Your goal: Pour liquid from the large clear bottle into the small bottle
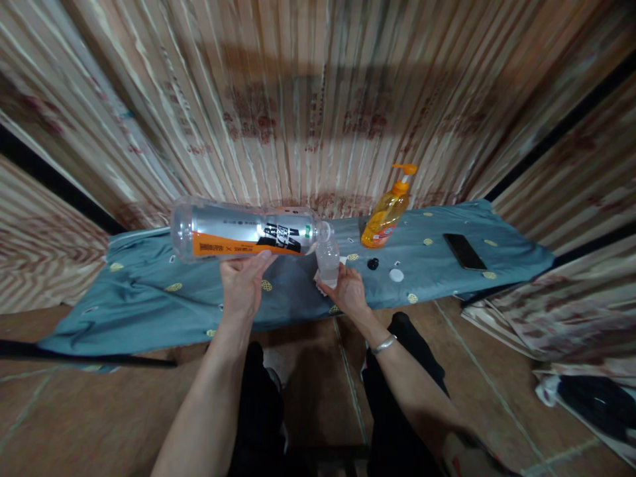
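Observation:
My left hand (243,281) holds a large clear bottle (248,230) with a silver and orange label, lying almost level in the air. Its neck points right and meets the top of a small clear bottle (327,257). The small bottle stands nearly upright, with clear liquid visible in it, and my right hand (349,289) grips its lower part. A bit of pale, crumpled material (320,286) shows beside its base. To the right are a black cap (373,264) and a white round disc (396,275) on the cloth.
An orange pump bottle (386,215) stands toward the back of the blue-green cloth (149,291), right of my hands. Farther right lies a black phone (464,252). Striped curtains (298,119) hang behind, and dark poles (561,126) rise at both sides.

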`<state>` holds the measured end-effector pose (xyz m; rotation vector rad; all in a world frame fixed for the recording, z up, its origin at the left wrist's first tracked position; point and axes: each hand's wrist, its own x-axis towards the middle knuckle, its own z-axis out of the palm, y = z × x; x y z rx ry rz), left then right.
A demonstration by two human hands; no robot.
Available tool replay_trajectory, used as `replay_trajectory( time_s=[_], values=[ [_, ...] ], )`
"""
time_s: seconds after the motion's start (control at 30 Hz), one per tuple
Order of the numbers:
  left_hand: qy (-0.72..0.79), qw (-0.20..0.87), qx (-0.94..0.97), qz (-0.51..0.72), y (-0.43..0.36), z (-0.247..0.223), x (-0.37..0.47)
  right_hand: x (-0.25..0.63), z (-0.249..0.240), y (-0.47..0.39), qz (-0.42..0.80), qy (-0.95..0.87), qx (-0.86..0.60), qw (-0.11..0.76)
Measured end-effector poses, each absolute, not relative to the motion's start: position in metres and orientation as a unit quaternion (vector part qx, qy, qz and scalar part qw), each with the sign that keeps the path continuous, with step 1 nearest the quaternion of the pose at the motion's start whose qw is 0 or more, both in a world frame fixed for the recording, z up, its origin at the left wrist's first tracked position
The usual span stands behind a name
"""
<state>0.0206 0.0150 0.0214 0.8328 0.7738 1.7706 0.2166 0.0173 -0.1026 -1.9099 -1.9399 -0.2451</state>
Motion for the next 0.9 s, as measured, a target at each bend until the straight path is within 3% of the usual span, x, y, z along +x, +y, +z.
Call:
replay_trajectory(
  time_s=[0.9],
  values=[
    [0.302,0.501,0.358,0.728,0.0168,0.0207,0.0213,0.2163,-0.1009,0.0174,-0.082,-0.694,-0.686,0.201]
  ],
)
